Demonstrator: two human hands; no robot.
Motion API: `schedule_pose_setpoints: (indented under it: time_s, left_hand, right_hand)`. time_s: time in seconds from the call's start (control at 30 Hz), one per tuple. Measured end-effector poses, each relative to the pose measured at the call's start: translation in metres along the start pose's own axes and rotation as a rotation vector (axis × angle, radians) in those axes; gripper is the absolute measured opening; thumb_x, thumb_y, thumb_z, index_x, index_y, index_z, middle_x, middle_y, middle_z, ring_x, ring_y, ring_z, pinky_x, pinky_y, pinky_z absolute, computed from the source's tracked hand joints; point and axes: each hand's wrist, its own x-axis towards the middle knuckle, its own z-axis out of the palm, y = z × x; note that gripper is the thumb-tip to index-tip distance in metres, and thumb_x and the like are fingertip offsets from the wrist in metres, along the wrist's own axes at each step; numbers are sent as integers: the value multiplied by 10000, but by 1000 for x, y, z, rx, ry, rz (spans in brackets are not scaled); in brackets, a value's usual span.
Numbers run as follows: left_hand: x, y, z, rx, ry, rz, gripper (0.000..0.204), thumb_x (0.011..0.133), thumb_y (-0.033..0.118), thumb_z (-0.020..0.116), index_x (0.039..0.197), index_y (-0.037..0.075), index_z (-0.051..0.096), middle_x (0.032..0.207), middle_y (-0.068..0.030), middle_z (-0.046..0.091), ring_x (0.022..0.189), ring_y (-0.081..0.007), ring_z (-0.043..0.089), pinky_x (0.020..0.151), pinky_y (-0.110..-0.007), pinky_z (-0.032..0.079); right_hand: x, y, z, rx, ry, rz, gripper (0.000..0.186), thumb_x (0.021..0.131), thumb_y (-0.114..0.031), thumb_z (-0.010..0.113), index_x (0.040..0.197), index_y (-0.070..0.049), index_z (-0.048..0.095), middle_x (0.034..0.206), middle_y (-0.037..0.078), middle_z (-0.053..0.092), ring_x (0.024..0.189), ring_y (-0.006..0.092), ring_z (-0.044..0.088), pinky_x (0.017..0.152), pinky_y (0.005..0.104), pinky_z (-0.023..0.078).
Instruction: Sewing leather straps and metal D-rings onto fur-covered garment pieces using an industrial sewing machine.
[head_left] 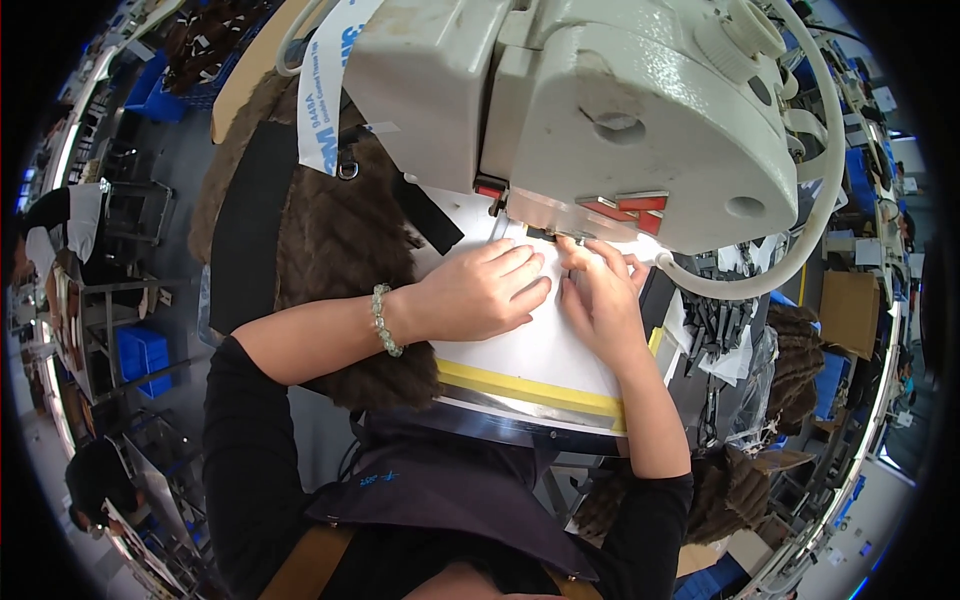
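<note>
The fingers (575, 250) of the right hand (608, 310) reach in under the sewing machine head (640, 130), by a small black piece (541, 234) below the clear guard; whether they grip it or only press on it, I cannot tell. The left hand (475, 292) lies just beside, palm down with its fingers bent; I cannot tell whether they hold anything. A beaded bracelet (382, 320) circles the left wrist.

Beneath both hands is the white worktop (500, 355), with yellow tape (530, 388) along its front edge. A black strap (430, 218) slants beyond the left hand, and farther left brown fur fabric (345, 235) with a wide black band (250, 235) runs under the left forearm. A white printed tape (325, 90) hangs above it. To the right, a white hose (800, 272) curves above piled black strips (718, 330), with a cardboard box (850, 312) beyond.
</note>
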Motion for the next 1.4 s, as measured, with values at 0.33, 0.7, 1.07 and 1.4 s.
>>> schedule_pose_setpoints:
  time_s: [0.33,0.7,1.07,1.4]
  left_hand:
    - [0,1,0,10,-53,17,432,701,284,725,1026,19,620,1085,-144,619,1053,-285,598,960,-392,470]
    - [-112,-36,-139,542,-147,-1064,759,753,480,724,1323,39,484,950,-139,629,919,-307,622,782,-417,492]
    - [-176,4,-161,488,96,-1410,602,783,221,760,1297,139,458,943,-118,690,838,-335,664,724,-425,523]
    - [-62,70,-158,241,-242,-280,200,731,105,648,884,42,536,701,-72,589,535,-215,645,416,-319,472]
  right_hand:
    - [-5,3,3,-73,67,59,198,771,-25,682,944,-95,614,1118,70,690,1092,264,630,845,393,421]
    - [-11,5,-2,-19,164,35,167,789,36,635,902,-81,596,1103,59,707,1051,202,633,951,376,347]
    - [-7,-15,-6,-77,154,-171,244,718,57,654,940,-44,639,1105,82,699,958,224,649,893,371,405]
    - [3,-57,11,77,83,-248,541,715,59,683,1230,-65,574,1376,181,527,858,254,640,769,376,483]
